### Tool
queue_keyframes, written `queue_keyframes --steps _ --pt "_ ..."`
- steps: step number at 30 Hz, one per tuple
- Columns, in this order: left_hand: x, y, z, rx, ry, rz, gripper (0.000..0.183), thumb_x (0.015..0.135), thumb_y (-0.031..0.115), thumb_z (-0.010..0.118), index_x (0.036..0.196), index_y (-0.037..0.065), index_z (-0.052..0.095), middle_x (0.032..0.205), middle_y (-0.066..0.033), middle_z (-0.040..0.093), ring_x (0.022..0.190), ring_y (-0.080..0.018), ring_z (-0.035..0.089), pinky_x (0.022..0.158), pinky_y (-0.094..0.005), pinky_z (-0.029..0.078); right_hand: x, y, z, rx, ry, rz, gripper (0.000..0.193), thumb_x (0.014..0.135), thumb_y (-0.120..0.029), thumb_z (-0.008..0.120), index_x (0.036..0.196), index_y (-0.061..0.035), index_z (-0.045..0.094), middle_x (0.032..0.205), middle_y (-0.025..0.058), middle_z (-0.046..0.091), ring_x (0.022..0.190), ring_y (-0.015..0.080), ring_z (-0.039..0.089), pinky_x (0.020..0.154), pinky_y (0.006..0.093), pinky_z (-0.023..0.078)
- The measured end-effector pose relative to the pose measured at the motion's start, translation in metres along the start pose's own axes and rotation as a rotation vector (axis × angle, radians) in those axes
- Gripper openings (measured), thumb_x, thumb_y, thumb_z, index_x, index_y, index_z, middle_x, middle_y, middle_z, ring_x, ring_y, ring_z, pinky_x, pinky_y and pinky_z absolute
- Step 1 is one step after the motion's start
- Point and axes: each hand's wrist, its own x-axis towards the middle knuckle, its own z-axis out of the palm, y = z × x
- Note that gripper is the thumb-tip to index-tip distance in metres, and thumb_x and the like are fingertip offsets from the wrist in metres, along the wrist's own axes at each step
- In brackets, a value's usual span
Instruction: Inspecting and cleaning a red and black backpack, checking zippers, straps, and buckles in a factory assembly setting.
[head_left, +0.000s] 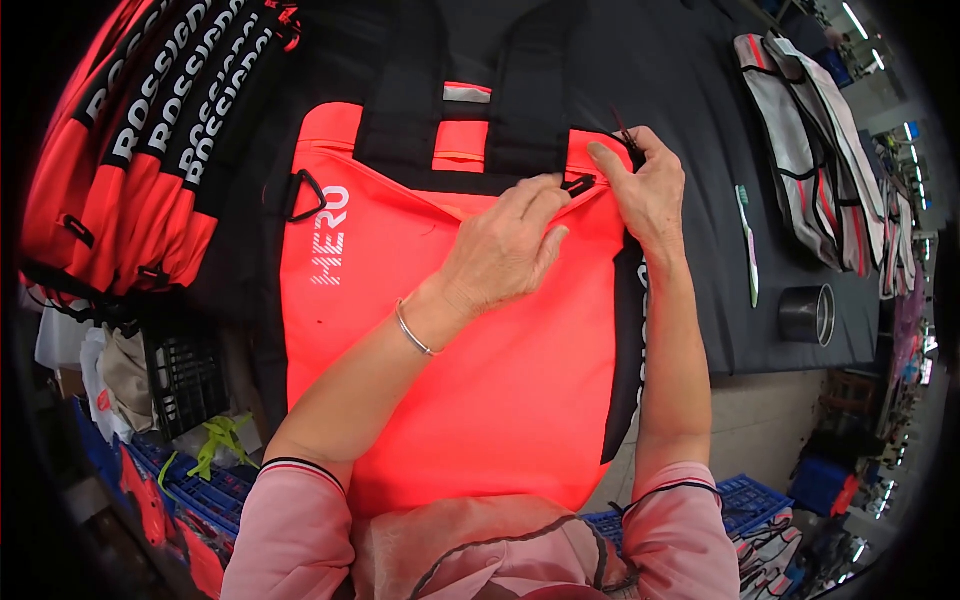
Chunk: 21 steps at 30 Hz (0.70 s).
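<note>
Far L, up top: stack of coral/blk bags [140,190], wht lettering, overlapping side by side. Below it, blk crate [185,365] w/ open mesh side; near that, yellow-green strip [220,440], crumpled, ends trailing.

Ctr: coral bag [480,420] on blk table [690,90], directly in front of person, lower end nearest the torso. Two wide blk straps [400,100] run up from its top end; wht lettering on front, upper L. Front fabric puckers in a slanting fold along the top, below straps.

L hand [505,245] lies over bag's upper front, R of ctr: fingers half-curled, thumb apart, fingertips at blk pull tab [580,185]. Can't tell if tab's actually pinched. Thin silvery bracelet [410,332] on L wrist.

R hand [648,195] grips bag's upper R corner, thumb on front, fingers round far edge.

R of that, on table: toothbrush [749,255], bristle end away from person; blue crate [752,503] lower down, by R sleeve; then metal cup [800,316] near table edge. Far R, up top: grey-wht bags [800,150], blk trim, piled lengthwise.
</note>
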Motion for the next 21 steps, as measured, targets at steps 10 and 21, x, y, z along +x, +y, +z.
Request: queue_keyframes --steps 10,21 --pt "-0.007 0.005 -0.009 0.239 -0.205 -0.074 0.056 0.079 0.015 0.073 0.130 0.005 0.053 0.102 -0.0072 0.065 0.084 -0.0217 0.055 0.075 -0.0343 0.046 -0.005 -0.003 0.006 -0.010 -0.003 -0.001 0.028 0.079 -0.020 0.076 0.089 0.0033 0.064 0.078 0.0135 0.066 0.070 0.0239 0.063 0.068 0.0342 0.049" --pt "-0.055 -0.044 -0.123 0.515 -0.289 0.005 0.028 0.082 0.012 0.070 0.109 0.006 0.066 0.102 -0.0070 0.067 0.094 -0.0217 0.063 0.114 -0.0439 0.028 -0.010 0.007 -0.002 -0.018 0.099 -0.176 0.023 0.081 -0.014 0.076 0.088 0.0020 0.061 0.079 0.0106 0.060 0.069 0.0231 0.057 0.067 0.0328 0.047"
